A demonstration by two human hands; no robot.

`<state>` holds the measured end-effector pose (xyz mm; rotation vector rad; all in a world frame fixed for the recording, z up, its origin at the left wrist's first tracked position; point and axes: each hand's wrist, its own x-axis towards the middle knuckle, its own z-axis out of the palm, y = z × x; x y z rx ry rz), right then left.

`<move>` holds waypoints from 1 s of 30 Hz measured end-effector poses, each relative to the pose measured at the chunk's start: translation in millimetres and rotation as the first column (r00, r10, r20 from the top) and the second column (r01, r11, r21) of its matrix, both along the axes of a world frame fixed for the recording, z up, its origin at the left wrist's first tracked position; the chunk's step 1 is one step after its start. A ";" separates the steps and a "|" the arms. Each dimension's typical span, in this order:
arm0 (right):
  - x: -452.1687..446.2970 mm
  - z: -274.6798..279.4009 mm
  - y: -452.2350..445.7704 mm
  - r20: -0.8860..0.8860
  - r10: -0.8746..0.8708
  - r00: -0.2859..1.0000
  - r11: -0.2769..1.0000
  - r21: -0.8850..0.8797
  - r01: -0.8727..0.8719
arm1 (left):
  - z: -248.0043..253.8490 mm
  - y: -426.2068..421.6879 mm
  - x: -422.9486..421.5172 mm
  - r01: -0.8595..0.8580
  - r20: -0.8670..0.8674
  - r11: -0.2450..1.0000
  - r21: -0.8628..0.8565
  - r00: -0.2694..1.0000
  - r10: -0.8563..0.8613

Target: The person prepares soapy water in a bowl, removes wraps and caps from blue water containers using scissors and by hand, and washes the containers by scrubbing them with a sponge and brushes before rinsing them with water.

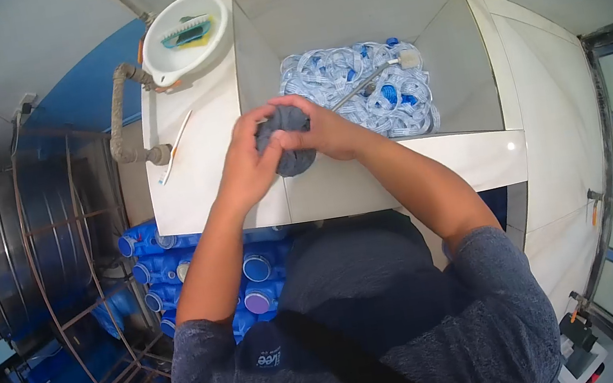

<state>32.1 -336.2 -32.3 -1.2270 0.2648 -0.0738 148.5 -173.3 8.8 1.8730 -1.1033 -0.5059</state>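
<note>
Both hands are closed around a dark grey bundle that looks like crumpled cloth (296, 163), above the front left corner of a tiled sink (362, 5). My left hand (245, 161) wraps its left side, and my right hand (325, 129) grips it from the top and right, with the thumbs near each other on its face. Inside the sink lies a heap of whitish clear ring-shaped pieces (336, 68) with several blue bits among them. A long thin rod (365, 81) with a pale block-like head rests across the heap.
A white basin (164, 64) with brushes and a yellow sponge stands at the back left. On the left ledge lies a toothbrush (175, 149), near a bent pipe (119, 112). Blue water jugs (257, 267) are stacked below; a metal rack (51, 230) stands left.
</note>
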 end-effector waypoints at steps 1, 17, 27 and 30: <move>0.9 -1.9 -9.7 -0.079 0.037 0.996 0.993 0.113 -0.028 | -10.0 -0.8 7.9 -0.036 -0.049 0.996 0.084 0.998 0.040; -172.0 -13.0 -140.9 -0.216 -0.187 0.958 0.585 -0.808 -0.069 | -310.7 -145.0 71.6 0.396 -0.189 0.186 0.899 0.736 -0.650; -316.6 18.7 -117.6 -0.178 -0.663 0.728 0.634 -0.651 0.418 | -366.1 -130.5 37.4 0.374 -0.185 0.239 0.896 0.804 -0.565; -315.1 27.9 -119.8 -0.211 -0.579 0.787 0.717 -0.592 0.368 | -223.3 -169.4 11.3 0.394 -0.339 0.162 0.905 0.896 -0.288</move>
